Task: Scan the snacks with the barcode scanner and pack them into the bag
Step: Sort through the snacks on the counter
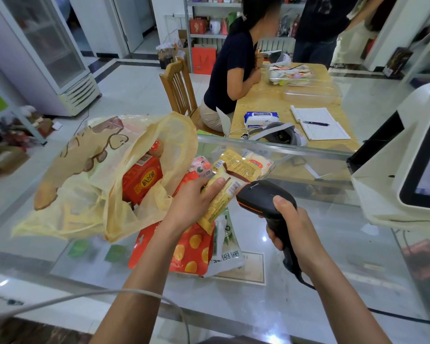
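Snacks are partly packed: a red cardboard box (142, 180) sits inside the translucent yellow plastic bag (85, 182), which lies open-mouthed at the left of the glass counter (333, 244). Just right of the bag's mouth, the left hand (191, 202) grips a yellow plastic-wrapped snack packet (219, 202) above the counter, fingers curled under it and thumb across its top, the white barcode patch turned to the right. Below it, a red pouch printed with orange circles (184, 247) and a white-and-green packet (227, 247) lie on the glass, and more yellow packets (241, 162) lie beyond, apparently unscanned. To the right, the black barcode scanner with an orange stripe (266, 197) has its nose almost touching the barcode; the right hand (288, 227) wraps its handle, thumb on top. The step in hand looks like scanning this packet. Next, the left hand would need to carry it leftward into the bag's opening, clear of the floppy rim, then fetch another.
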